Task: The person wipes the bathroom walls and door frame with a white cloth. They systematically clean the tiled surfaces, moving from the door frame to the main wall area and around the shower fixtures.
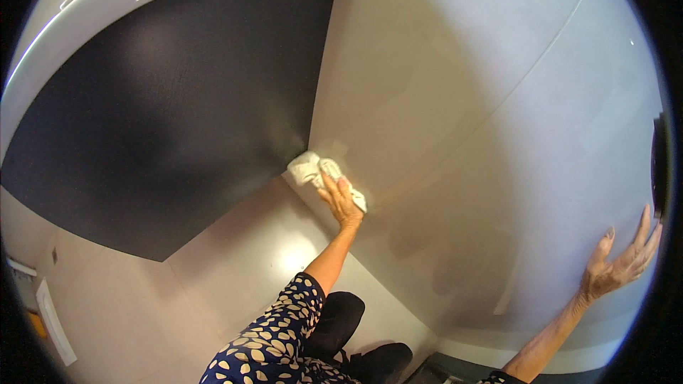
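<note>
One cloth [304, 168] gripped in left hand [344, 208], likely wiping wall [427, 99] beside panel [185, 99]; right hand [617, 272] fingers spread, empty; next needs pressure.

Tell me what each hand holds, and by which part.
The left hand holds a pale cloth by its lower right part; the right hand holds nothing.
</note>
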Tool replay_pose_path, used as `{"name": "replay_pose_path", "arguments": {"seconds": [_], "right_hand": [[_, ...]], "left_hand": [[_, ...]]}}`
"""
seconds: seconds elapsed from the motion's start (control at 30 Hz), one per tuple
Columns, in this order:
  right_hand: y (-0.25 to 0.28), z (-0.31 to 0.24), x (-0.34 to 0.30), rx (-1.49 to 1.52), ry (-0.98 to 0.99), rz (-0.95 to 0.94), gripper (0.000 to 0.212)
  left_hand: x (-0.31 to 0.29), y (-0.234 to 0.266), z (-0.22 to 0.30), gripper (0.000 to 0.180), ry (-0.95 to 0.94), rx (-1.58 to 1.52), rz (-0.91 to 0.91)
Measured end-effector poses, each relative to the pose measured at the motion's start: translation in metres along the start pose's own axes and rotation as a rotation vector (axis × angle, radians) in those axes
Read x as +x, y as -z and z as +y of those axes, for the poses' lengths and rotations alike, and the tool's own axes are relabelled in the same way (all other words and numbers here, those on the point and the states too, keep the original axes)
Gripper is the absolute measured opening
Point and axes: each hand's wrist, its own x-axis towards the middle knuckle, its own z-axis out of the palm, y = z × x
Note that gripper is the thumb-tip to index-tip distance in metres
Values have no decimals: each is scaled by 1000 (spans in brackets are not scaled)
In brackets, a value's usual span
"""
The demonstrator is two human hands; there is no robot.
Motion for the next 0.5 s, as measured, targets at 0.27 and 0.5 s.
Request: {"name": "replay_pose_path", "arguments": {"seconds": [0.27,0.5], "right_hand": [[-6,14,-14,54,-53,-7,58],[-12,24,-37,11,-71,-14,58]], "left_hand": [[52,17,-69,56,670,-141,-20],[14,-1,76,57,277,-109,-95]]}}
